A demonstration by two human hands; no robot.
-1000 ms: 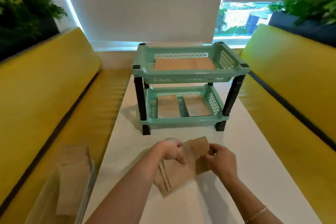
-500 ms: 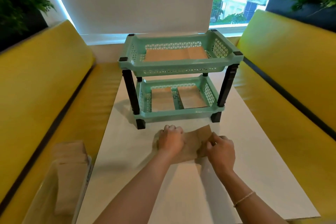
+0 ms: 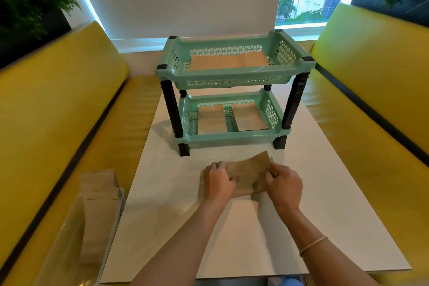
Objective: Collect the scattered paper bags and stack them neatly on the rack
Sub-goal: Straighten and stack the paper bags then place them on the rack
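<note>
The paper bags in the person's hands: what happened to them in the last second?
The tilted bundle of paper bags was laid flatter on the table. The left hand and right hand still grip its ends. The rack and its bags stayed put.

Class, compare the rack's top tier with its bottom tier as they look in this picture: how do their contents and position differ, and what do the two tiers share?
The top tier holds paper bags laid as one brown layer across its floor; the bottom tier holds two separate piles with a gap of green floor between them. The top tier sits raised on black posts; the bottom tier sits just above the table. Both are mint green, lattice-walled trays.
</note>
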